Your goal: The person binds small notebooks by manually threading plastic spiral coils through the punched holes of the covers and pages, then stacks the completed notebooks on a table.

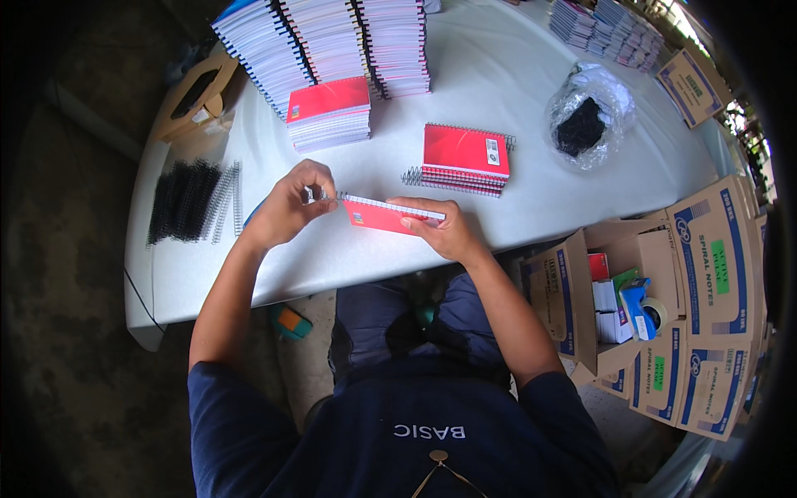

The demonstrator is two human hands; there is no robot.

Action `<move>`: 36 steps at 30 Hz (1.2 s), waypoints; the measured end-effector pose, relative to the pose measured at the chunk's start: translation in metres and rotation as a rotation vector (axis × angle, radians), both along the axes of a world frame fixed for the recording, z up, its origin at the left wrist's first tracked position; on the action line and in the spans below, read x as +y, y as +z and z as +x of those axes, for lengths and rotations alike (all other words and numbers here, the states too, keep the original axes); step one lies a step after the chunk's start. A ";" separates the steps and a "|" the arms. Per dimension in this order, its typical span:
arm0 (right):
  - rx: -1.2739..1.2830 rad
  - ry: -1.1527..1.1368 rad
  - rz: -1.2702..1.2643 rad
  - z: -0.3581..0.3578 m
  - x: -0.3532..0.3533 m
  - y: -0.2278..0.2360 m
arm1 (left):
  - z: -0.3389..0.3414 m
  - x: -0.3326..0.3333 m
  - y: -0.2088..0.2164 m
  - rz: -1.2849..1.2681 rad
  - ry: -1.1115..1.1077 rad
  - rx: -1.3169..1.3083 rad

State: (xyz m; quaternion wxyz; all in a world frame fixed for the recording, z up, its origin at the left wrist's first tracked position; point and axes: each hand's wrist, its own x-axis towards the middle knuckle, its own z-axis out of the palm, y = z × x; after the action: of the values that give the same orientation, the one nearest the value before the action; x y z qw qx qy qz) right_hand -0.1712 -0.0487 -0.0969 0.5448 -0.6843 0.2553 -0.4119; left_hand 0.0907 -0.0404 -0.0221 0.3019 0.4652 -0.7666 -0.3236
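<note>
Nearest the camera spreads the person's dark blue shirt (398, 407); beyond it, at the near edge of the white-covered tabletop (307, 274), a red notebook (382, 219) is held between the two hands, its pale page edge turned up and its length running left to right; the left grip (292, 203) is at its left end, the right grip (440, 231) at its right end. The left grip is pinched, thumb against curled fingers, on a wire coil (341, 197) at the notebook's left corner; how far the coil runs along the edge is too small to tell; the right grip is closed round the notebook, fingers on the far side and thumb on the near one. At near right, an open cardboard box (554, 299) holds white stacks (606, 296) and a small red item (598, 266); a blue tape dispenser (638, 309) lies at its right, whether inside or on top being unclear; at far right on the tabletop, a clear plastic bag (621, 108) contains a black tangled bundle (579, 127); at far left, an opened brown carton (174, 120) shows a dark slot.
</note>
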 end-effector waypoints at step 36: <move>0.033 -0.206 -0.327 0.026 0.056 -0.006 | -0.036 0.071 -0.091 -0.694 0.317 -0.572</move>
State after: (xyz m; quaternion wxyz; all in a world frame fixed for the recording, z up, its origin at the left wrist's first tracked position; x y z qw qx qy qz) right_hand -0.1450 0.0070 -0.1027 0.3773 -0.7405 0.2626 -0.4903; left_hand 0.0544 0.0308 -0.1127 0.2617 0.5185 -0.8014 0.1427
